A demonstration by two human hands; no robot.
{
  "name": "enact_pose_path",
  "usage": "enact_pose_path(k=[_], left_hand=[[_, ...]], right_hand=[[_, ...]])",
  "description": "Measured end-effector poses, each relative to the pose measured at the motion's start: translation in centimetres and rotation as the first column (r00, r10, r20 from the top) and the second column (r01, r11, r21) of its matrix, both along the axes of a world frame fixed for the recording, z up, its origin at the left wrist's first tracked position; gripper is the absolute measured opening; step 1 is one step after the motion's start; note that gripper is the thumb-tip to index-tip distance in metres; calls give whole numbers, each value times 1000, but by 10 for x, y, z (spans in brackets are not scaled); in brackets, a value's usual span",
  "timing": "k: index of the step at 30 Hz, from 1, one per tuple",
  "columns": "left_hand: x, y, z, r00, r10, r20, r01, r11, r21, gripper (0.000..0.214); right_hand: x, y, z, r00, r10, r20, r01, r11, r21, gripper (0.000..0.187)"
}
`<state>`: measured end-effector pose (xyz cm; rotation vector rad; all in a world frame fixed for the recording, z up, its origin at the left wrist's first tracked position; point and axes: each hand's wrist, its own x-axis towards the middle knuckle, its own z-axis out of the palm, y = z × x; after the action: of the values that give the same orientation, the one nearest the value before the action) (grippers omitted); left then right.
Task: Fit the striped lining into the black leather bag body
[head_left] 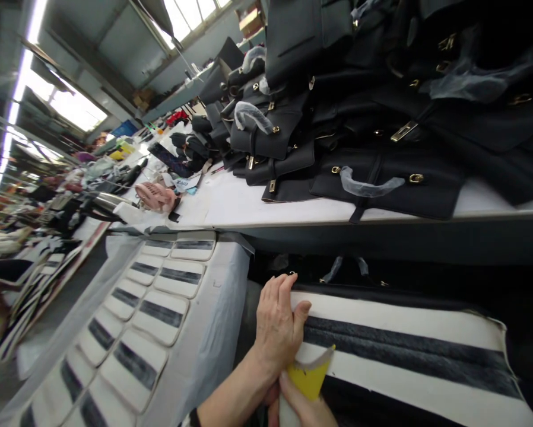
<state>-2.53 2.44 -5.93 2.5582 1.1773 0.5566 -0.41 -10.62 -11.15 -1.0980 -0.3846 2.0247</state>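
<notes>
My left hand (276,323) rests at the left edge of a white panel (382,313) that has black strips along its length. Its fingers are stretched out, and the thumb points right over the panel. Just below, partly cut off by the frame, my right hand (308,410) is closed around a yellow scraper (310,376) with a grey, worn edge. The scraper's tip overlaps the panel's lower left part; whether it touches is unclear. The left wrist and forearm cover part of the right hand.
Several white pieces with black strips (160,313) lie in rows on a covered table (213,314) to the left. Black handbags (382,184) with plastic-wrapped handles are piled on a white shelf (231,204) ahead. A pink item (155,196) sits farther left.
</notes>
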Motion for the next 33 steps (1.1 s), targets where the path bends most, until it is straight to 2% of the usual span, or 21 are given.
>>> enact_pose_path(k=[2,5,7,9,10,12,15,17,19,21,22,24,26,27,29,31,33], left_hand=[[4,-1,4,999,-31,-11,31,1000,4,48],[4,1,9,997,-74,35,77,993,-88,55],[0,5,9,986,-64,153,92,978,-186,57],[-5,10,4,941,43,336,67,949,-309,54],[-8,13,1,884,147,443,39,923,-384,52],[-13,16,-7,703,383,599,-8,847,-532,51],[-24,6,-16,425,640,640,6,705,-709,54],[-34,-10,-18,328,736,592,62,608,-791,55],[-46,-28,-17,298,773,560,122,551,-825,51],[-56,-43,-16,363,727,582,145,573,-806,49],[-60,-49,-16,415,687,596,151,594,-790,50],[-65,-57,-16,521,611,595,141,626,-767,54],[-65,-60,-17,594,576,562,109,634,-765,56],[-64,-61,-18,607,580,544,86,632,-770,55],[-58,-61,-18,583,628,515,63,597,-799,55],[-50,-60,-18,518,703,486,81,526,-847,59],[-44,-59,-16,443,786,431,109,430,-896,68]], right_hand=[[3,-2,8,999,-21,-35,20,1000,-7,74],[3,-7,15,992,-79,-98,74,996,-55,76],[2,-12,18,993,-101,-67,98,994,-44,81],[5,-16,25,995,-93,42,93,996,16,80],[8,-18,30,991,-91,102,86,995,48,78],[20,-20,43,979,-114,166,100,991,93,76],[53,-16,70,970,-173,173,155,981,113,67],[85,-7,87,954,-186,236,149,975,165,60],[120,11,101,910,-198,365,101,958,269,59],[153,40,108,805,-229,547,7,926,378,61],[167,57,109,714,-257,652,-60,905,422,63],[189,95,107,450,-305,839,-241,864,443,66],[202,133,103,158,-344,925,-393,838,379,66],[206,151,101,15,-342,940,-436,843,314,64],[212,184,94,-259,-288,922,-492,861,130,62],[216,211,85,-352,-286,891,-506,859,76,63],[217,232,77,-371,-321,871,-544,836,76,61]])
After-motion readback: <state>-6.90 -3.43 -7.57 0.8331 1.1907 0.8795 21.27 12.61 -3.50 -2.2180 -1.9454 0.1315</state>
